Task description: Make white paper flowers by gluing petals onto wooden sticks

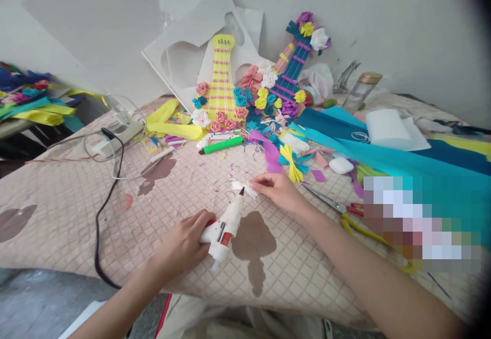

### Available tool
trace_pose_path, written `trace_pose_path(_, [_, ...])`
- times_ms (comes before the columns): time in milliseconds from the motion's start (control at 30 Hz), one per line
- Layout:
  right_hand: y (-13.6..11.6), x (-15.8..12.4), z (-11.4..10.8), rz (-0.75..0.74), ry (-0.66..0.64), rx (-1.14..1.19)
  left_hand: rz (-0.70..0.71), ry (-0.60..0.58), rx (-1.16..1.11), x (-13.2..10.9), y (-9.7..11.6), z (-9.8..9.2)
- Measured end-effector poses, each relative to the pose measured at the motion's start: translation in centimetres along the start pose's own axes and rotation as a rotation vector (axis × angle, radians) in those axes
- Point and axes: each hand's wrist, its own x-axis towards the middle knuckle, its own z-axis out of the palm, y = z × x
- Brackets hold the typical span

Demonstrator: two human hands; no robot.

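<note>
My left hand (192,239) is wrapped round the handle of a white hot glue gun (229,221). Its dark nozzle points up and away, close to a small white paper piece (238,184) low over the table. Between thumb and fingers, my right hand (279,190) pinches the right side of this white piece, which looks like crepe paper. Whether the nozzle touches the paper, I cannot tell. Beyond my right hand lies a yellow paper bow (291,163), gathered at its middle.
Yellow and blue paper guitars (220,78) with paper flowers lean at the back among white cut-out boards (192,32). Scissors (330,199) lie right of my right hand. A green marker (222,145), paper scraps and blue sheets (345,144) cover the far side. A power strip (115,139) with cords sits left.
</note>
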Motion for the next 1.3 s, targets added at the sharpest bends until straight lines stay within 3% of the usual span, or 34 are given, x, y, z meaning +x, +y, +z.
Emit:
trace_pose_path(267, [0.03,0.05,0.01,0.008,-0.006,0.005,0.055,-0.074,0.002,0.60,-0.57,0.16])
trace_pose_path(1300, [-0.47,-0.30,-0.19,0.041,-0.037,0.029,0.056,-0.061,0.053,0.94,-0.50,0.23])
